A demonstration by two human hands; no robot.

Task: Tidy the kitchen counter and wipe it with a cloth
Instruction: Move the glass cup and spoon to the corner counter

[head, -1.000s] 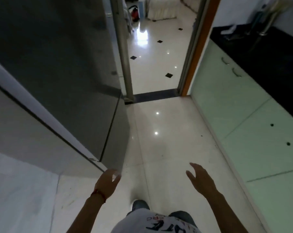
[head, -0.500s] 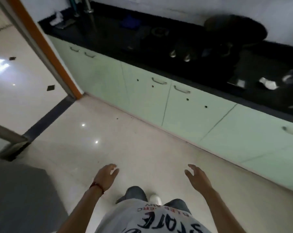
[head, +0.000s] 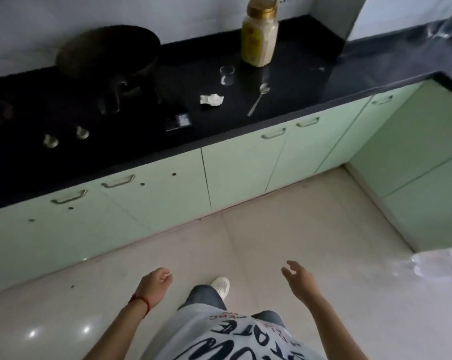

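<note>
A black kitchen counter [head: 292, 100] runs across the upper part of the head view. On it lie a crumpled white cloth or paper [head: 211, 99], a metal spoon [head: 258, 98], a small clear glass [head: 227, 75] and a tall jar with a gold lid [head: 258, 38]. A big dark wok [head: 108, 51] sits on the stove at the left. My left hand [head: 154, 285] and my right hand [head: 299, 280] hang low over the floor, well short of the counter. Both hold nothing, fingers loosely apart.
Pale green cabinet doors [head: 240, 172] with metal handles stand below the counter and turn a corner at the right. Stove knobs [head: 65, 136] and a small dark box [head: 179, 122] sit near the counter's front edge. Clear plastic [head: 443, 263] shows at the right edge.
My view has swung right, from the doorway and fridge to the counter. The jar, glass, spoon and white wad have come into sight. Both hands stay low and empty.
</note>
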